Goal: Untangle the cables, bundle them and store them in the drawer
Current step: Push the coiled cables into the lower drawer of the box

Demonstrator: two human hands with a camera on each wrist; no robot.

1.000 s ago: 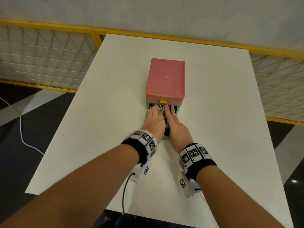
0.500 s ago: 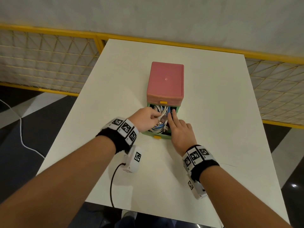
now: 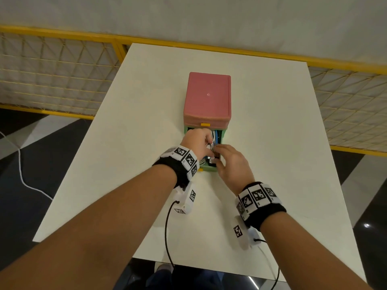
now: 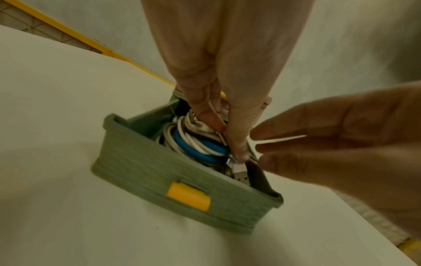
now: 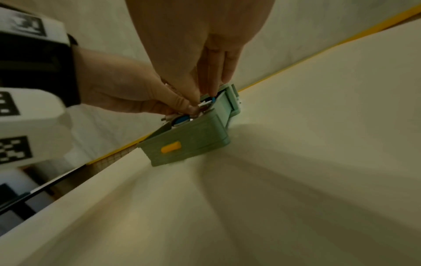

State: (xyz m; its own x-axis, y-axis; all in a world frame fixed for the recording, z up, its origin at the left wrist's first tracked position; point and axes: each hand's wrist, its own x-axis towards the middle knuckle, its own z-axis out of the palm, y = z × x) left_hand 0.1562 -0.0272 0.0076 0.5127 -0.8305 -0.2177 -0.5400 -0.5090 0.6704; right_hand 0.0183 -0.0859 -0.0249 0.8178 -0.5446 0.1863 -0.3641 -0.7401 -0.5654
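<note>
Cables (image 4: 193, 144): white and blue coils packed inside the open drawer; a plug end (image 4: 239, 172) stands against the drawer's front right corner.
Drawer (image 4: 159, 172): green, with a yellow tab (image 4: 189, 196), pulled out toward the person from under the pink box (image 3: 207, 97); its walls rise close around the coils.
Left hand (image 3: 196, 143): reaches down into the drawer, thumb and forefinger pinching a white cable at the coils.
Right hand (image 3: 232, 164): at the drawer's right front corner, fingers loosely bent toward the cables; whether they touch one cannot be told.
Change: half a second earlier the right hand lay flatter, its fingers stretched into the drawer; it has since drawn back to the front corner. The left hand has moved farther over the drawer.
Table (image 3: 272, 143): white, with bare surface left, right and in front of the drawer; its far edge meets a yellow rail (image 3: 230, 49).
</note>
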